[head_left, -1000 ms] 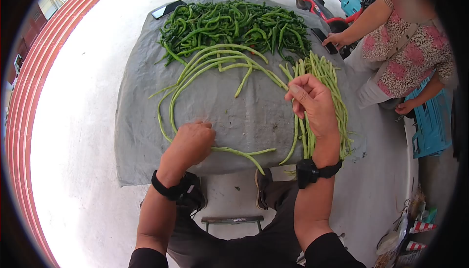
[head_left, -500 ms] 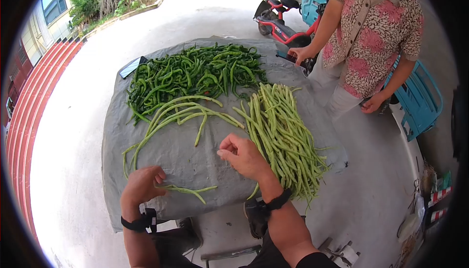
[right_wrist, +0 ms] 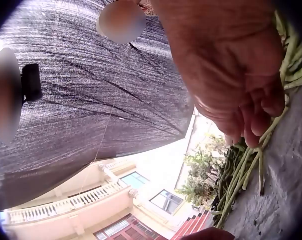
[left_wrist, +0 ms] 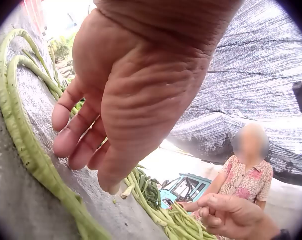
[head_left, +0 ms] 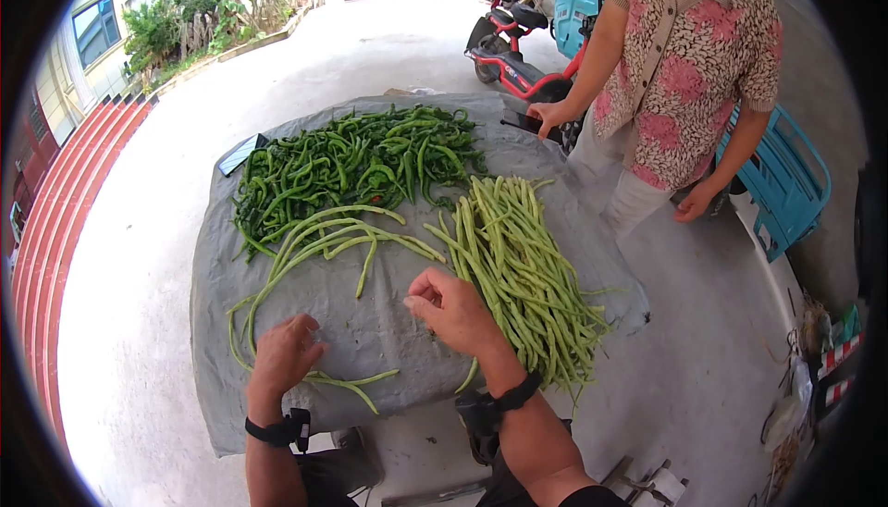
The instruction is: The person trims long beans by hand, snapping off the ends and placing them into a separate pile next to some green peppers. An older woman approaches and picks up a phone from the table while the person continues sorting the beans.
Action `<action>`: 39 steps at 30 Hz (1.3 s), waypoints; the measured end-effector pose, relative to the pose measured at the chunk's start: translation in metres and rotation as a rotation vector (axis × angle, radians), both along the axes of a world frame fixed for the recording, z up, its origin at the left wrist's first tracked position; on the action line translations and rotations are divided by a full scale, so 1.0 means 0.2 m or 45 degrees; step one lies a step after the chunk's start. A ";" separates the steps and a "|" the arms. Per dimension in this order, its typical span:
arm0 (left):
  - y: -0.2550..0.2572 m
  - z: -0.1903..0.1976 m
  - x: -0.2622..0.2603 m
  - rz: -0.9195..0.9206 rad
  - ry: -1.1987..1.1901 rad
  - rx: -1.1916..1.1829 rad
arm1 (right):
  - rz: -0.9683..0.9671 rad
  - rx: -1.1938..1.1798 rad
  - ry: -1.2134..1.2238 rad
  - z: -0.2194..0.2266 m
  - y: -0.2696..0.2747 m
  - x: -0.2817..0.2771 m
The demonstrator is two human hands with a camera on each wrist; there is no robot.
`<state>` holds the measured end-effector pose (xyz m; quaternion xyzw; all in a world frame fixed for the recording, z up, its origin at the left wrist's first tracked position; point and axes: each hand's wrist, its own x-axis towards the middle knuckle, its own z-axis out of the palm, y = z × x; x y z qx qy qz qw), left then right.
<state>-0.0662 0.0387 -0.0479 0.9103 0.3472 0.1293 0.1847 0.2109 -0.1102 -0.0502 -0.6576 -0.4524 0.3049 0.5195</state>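
My left hand [head_left: 285,350] hovers low over the left front of the grey cloth [head_left: 217,405], its fingers loosely bent and holding nothing. Beneath and beside it, long green beans [head_left: 356,383] run in a loose curve; in the left wrist view the beans [left_wrist: 38,162] pass just beyond the fingertips. My right hand [head_left: 449,308] floats over the front middle, fingers loosely curled and thumb close to them, with nothing seen between. To its right lies a thick pile of long beans [head_left: 523,276]. Several more long beans [head_left: 319,229] arc across the middle.
A heap of green peppers [head_left: 361,160] covers the back of the cloth, with a phone [head_left: 242,154] at its left corner. Across the right edge stands a person [head_left: 689,72], one hand on a dark phone [head_left: 523,122]. A red scooter [head_left: 527,72] is parked behind.
My right hand has moved left, off the bean pile to the middle of the cloth. The left hand's fingers have loosened from a tighter curl. The head view has tilted up.
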 end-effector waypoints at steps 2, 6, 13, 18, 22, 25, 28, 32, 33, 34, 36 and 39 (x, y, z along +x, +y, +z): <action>0.00 -0.01 0.01 0.001 -0.014 0.006 | -0.002 -0.001 -0.004 0.00 0.00 0.00; 0.01 -0.02 0.00 0.006 -0.006 0.000 | -0.024 0.014 -0.030 0.02 -0.01 0.00; 0.00 -0.02 0.00 0.022 -0.006 0.011 | -0.022 0.041 -0.063 0.02 -0.01 0.00; 0.01 -0.02 0.01 0.031 0.008 0.000 | -0.029 0.036 -0.052 0.01 -0.01 0.00; 0.00 0.01 0.02 0.052 0.021 -0.013 | -0.052 0.018 -0.038 0.02 0.00 0.00; 0.00 0.00 0.02 0.066 0.025 -0.022 | -0.064 0.011 -0.038 0.04 -0.01 0.00; 0.00 0.00 0.02 0.063 0.026 0.000 | -0.069 0.025 -0.039 0.03 0.00 0.00; 0.00 -0.01 0.02 0.059 0.013 0.016 | -0.077 0.017 -0.054 0.03 -0.01 0.00; 0.00 -0.01 0.02 0.061 0.004 0.012 | -0.081 0.020 -0.058 0.03 -0.01 0.00; 0.00 -0.01 0.02 0.063 -0.005 0.008 | -0.086 0.023 -0.061 0.03 -0.01 0.00; 0.01 -0.03 0.02 0.066 -0.033 0.034 | -0.096 0.028 -0.075 0.04 -0.01 0.00; 0.00 -0.02 0.03 0.089 -0.086 0.053 | -0.110 0.048 -0.097 0.05 -0.01 0.00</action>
